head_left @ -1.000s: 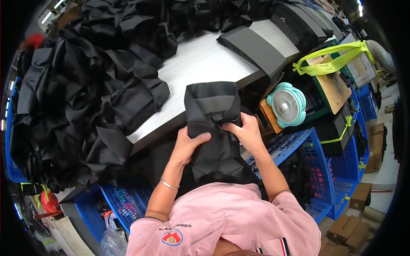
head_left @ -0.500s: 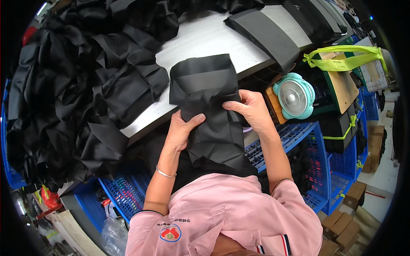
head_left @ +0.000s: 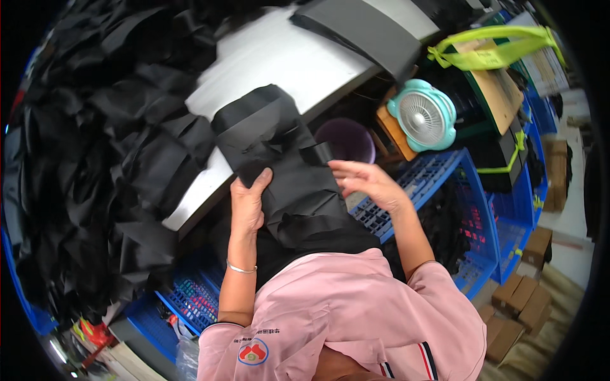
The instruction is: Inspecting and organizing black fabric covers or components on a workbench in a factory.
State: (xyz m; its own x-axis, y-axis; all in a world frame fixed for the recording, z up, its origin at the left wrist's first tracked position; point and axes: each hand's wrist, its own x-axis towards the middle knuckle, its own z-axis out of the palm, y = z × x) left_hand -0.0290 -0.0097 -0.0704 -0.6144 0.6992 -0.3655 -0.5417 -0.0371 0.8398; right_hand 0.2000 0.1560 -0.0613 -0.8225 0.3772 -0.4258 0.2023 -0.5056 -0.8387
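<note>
A folded black fabric piece [head_left: 295,181], with an open boxy top end, lies over my lap and reaches up to the table edge. My left hand [head_left: 249,200] grips its left side, thumb on top and fingers underneath. At the piece's right side, my right hand [head_left: 373,185] is open, its fingers stretched toward a small raised flap and slightly blurred. Whether those fingertips touch the cloth is hard to see.
A heap of black fabric pieces [head_left: 121,146] covers the left of the white table [head_left: 267,54]. Flat dark panels [head_left: 362,32] are stacked at its far side. On the right are a turquoise fan [head_left: 422,115], a purple round container [head_left: 346,140] and a blue plastic crate [head_left: 480,216].
My right hand has released the fabric and moved down along its right side. The piece now tilts leftward, still in my left hand. The whole view has turned slightly.
</note>
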